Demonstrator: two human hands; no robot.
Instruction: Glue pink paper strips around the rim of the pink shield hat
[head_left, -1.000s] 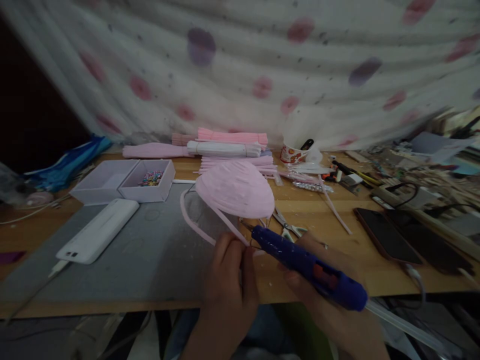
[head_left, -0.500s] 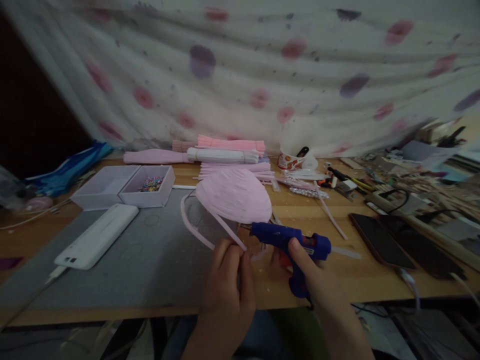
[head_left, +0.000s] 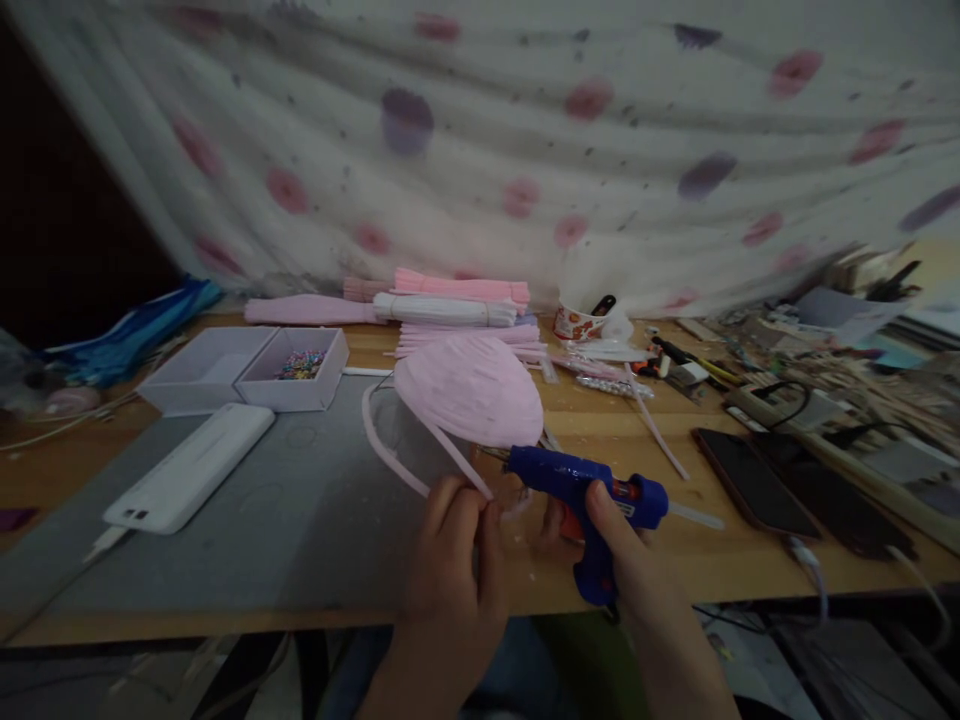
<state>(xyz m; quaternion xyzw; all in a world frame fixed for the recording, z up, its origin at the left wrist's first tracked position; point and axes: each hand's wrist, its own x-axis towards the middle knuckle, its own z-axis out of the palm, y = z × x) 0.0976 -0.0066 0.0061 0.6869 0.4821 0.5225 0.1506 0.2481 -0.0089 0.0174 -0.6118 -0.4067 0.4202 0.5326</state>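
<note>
On the desk point(head_left: 592, 420), bundles point(head_left: 450, 310) lie behind the held piece point(head_left: 472, 392), a box point(head_left: 291, 393) and power bank point(head_left: 191, 470) left, a phone point(head_left: 750, 480) right.

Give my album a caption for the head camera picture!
Left hand pinches a pink strip while the right hand holds a blue glue gun.

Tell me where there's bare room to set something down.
Most room: the gray mat, between the white power bank and the left hand. A smaller patch of wooden table lies between the right hand and the nearer smartphone. It's crowded along the back, with pink bundles and the patterned cup, and at the far right.
</note>
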